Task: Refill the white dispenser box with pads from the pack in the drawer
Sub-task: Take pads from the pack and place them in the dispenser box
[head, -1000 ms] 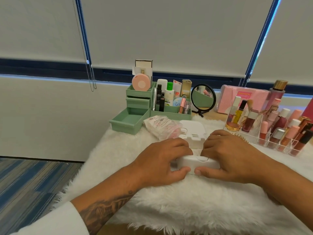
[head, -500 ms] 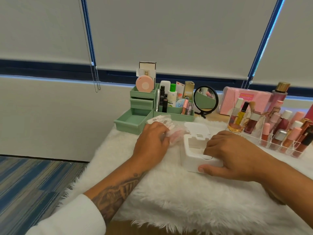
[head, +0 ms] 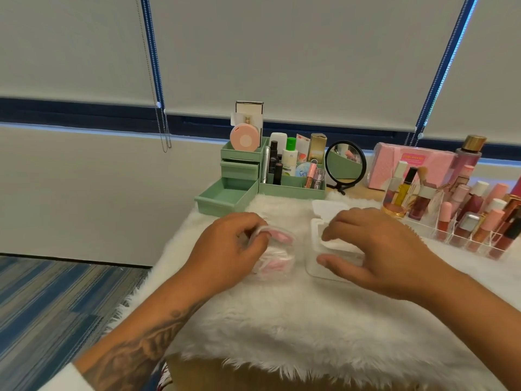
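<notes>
The white dispenser box (head: 313,241) sits on the white fur mat with its lid (head: 328,208) flipped open toward the back. My right hand (head: 377,249) grips the box, thumb against the front wall and fingers curled over the open top, where white pads (head: 339,245) show. Just left of the box lies the clear pad pack (head: 277,256) with pink print, crumpled on the mat. My left hand (head: 231,249) pinches the pack's upper edge. The pack hides part of my left fingers.
A green organizer has its bottom drawer (head: 222,196) pulled out, with nothing visible inside. A round mirror (head: 345,163) and a pink box (head: 408,165) stand behind. A clear tray of cosmetic bottles (head: 465,221) crowds the right. The mat's left edge (head: 169,249) drops to the floor.
My left hand left the box, reached to the pack and drew it nearer beside the box. My right hand stayed on the box, its fingers now over the open top.
</notes>
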A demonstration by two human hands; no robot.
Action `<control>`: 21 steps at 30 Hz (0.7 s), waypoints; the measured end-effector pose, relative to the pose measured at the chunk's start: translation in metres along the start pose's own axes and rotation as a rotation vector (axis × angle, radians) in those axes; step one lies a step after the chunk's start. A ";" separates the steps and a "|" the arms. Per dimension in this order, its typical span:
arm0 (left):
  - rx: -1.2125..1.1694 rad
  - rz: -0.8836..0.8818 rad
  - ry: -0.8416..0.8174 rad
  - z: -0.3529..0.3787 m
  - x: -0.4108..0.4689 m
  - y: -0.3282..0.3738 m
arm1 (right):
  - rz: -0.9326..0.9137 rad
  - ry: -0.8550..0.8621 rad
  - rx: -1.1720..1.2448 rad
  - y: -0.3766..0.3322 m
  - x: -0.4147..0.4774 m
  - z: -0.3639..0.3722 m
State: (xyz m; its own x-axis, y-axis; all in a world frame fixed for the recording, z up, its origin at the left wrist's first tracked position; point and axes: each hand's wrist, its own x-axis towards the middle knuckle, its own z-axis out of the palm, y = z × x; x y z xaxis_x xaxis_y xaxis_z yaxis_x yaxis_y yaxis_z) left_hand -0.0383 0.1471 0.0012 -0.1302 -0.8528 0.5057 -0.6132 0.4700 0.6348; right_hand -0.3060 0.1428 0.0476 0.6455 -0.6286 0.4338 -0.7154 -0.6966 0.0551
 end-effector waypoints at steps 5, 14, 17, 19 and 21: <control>-0.119 0.020 0.038 0.008 -0.003 -0.011 | -0.093 0.103 0.113 -0.046 0.026 0.004; -0.230 -0.065 0.067 0.007 -0.006 -0.012 | -0.088 0.022 -0.134 -0.058 0.055 0.034; -0.223 -0.078 0.062 0.006 -0.006 -0.013 | -0.053 0.008 -0.111 -0.059 0.054 0.036; -0.201 -0.069 0.048 0.007 -0.006 -0.013 | -0.049 0.011 -0.105 -0.059 0.053 0.038; -0.184 -0.060 0.033 0.007 -0.006 -0.014 | -0.041 0.035 -0.098 -0.059 0.053 0.040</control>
State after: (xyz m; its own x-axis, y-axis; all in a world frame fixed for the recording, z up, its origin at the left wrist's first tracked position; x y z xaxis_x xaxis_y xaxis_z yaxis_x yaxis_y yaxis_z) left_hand -0.0345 0.1440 -0.0146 -0.0697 -0.8741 0.4806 -0.4658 0.4546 0.7592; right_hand -0.2183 0.1369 0.0317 0.6661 -0.5867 0.4606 -0.7125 -0.6831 0.1603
